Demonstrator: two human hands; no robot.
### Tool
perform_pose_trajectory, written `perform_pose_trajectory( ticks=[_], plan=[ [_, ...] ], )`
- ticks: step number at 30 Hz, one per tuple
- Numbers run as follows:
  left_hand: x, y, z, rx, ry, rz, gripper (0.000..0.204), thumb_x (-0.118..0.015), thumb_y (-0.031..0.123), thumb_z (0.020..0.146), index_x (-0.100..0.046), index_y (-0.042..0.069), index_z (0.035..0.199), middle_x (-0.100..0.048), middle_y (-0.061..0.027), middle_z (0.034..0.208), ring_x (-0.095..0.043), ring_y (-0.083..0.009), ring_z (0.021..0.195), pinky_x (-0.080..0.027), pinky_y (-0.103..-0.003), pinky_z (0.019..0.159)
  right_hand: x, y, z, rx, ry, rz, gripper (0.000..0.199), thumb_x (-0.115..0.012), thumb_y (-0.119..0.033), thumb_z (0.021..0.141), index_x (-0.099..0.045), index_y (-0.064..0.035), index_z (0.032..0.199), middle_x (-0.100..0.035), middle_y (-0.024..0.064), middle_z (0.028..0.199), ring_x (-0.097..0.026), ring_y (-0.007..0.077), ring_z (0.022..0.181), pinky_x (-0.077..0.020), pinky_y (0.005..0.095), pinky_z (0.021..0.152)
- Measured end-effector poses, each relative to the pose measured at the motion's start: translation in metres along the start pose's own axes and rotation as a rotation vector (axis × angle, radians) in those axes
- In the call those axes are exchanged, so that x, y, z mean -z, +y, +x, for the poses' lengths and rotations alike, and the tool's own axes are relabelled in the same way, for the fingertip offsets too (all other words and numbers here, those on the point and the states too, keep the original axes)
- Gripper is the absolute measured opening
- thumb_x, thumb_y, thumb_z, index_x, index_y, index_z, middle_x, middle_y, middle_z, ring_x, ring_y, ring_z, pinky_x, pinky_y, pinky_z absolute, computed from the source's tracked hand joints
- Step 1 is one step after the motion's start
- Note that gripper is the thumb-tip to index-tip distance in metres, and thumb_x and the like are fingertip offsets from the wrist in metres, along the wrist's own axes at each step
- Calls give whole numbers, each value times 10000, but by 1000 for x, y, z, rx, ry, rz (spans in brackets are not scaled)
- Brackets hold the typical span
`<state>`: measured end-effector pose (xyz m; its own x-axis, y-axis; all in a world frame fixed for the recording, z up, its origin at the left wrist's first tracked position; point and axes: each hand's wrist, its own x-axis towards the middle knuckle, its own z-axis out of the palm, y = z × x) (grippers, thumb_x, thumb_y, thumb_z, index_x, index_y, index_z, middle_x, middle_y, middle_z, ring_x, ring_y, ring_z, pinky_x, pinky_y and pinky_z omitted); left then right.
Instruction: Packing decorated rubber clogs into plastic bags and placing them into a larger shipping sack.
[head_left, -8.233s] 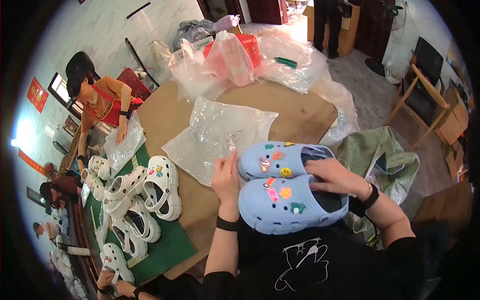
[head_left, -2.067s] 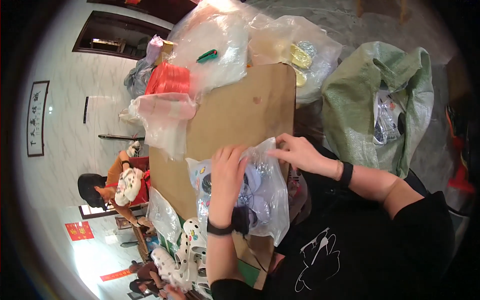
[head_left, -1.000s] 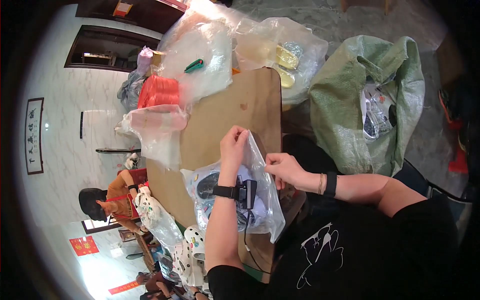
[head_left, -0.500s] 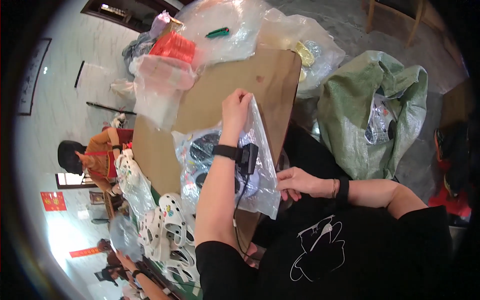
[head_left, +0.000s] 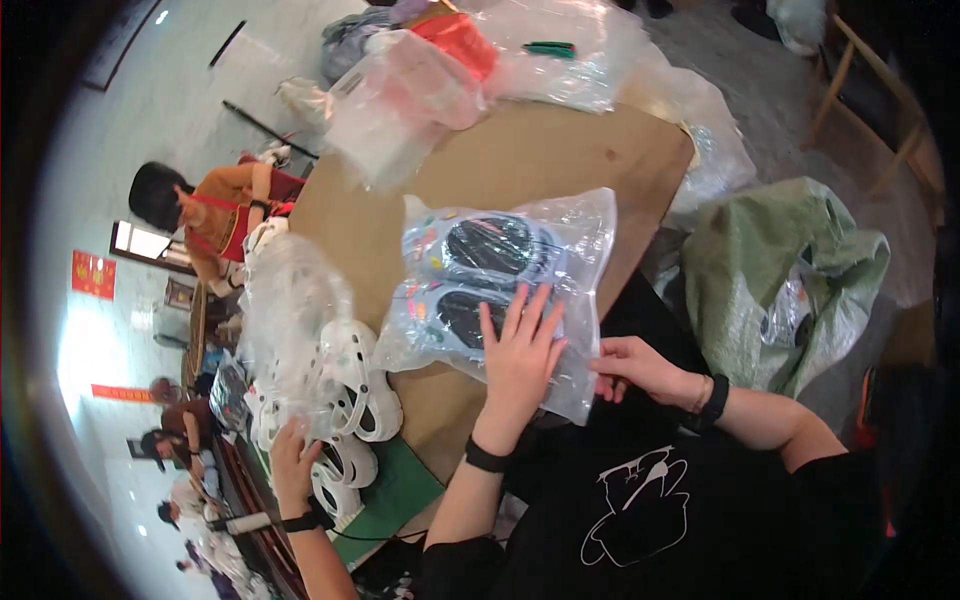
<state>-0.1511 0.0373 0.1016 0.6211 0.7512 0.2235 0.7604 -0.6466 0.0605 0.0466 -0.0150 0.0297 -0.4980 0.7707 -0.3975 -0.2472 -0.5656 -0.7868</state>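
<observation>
A clear plastic bag (head_left: 590,250) lies on the brown tabletop with a pair of light blue clogs (head_left: 430,305) inside, their dark insoles facing up. My left hand (head_left: 522,350) rests flat on the bag over the nearer clog, fingers spread. At the bag's right edge, the fingers of my right hand (head_left: 640,368) are pinched together on the plastic; part of the grip is hidden.
White clogs (head_left: 360,390) are piled on the left, beside another person's hand (head_left: 292,462) and a hazy clear bag (head_left: 295,310). Farther off lie plastic bags (head_left: 390,110), a red bundle (head_left: 455,45) and a green cutter (head_left: 550,49). A green woven sack (head_left: 730,260) stands right.
My left hand has come back from the bag's far corner and now lies flat on the clogs. My right hand stays at the bag edge. The view has shifted; another person's hand has moved over the white clogs.
</observation>
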Motion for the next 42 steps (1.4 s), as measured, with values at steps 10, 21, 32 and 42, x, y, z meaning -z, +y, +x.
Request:
perform_pose_trajectory(
  ticks=[10,21,32,42],
  plan=[
    [-3,2,-76,579,598,-622,380,-624,-1,843,-601,38,1221,-503,-154,1333,-451,-336,1285,-348,-425,1078,3,-144,34,869,408,-1219,356,-651,-310,888,-610,-65,1143,-621,138,1159,-572,288,1086,-452,397,914],
    [52,-31,-109,687,741,340,687,-682,116,833,-365,101,1442,-445,-168,1389,-380,-402,1327,-186,-563,1141,39,-139,162,521,140,-946,553,-647,-336,877,-539,-70,1351,-612,170,1274,-580,241,1164,-423,335,1000],
    [-45,-68,-104,763,181,-313,463,-609,88,834,-542,50,1290,-520,-155,1292,-493,-390,1160,-293,-549,1086,84,-114,32,409,624,-875,392,-610,-253,919,-608,-38,1246,-683,124,1114,-628,189,1047,-458,311,931],
    [-78,-41,-103,530,223,-90,471,-604,67,798,-532,-13,1256,-462,-225,1341,-409,-418,1228,-278,-530,1083,69,-74,16,415,542,-443,687,-692,-338,847,-438,-44,1414,-519,154,1358,-499,222,1232,-391,317,1045]
  ],
)
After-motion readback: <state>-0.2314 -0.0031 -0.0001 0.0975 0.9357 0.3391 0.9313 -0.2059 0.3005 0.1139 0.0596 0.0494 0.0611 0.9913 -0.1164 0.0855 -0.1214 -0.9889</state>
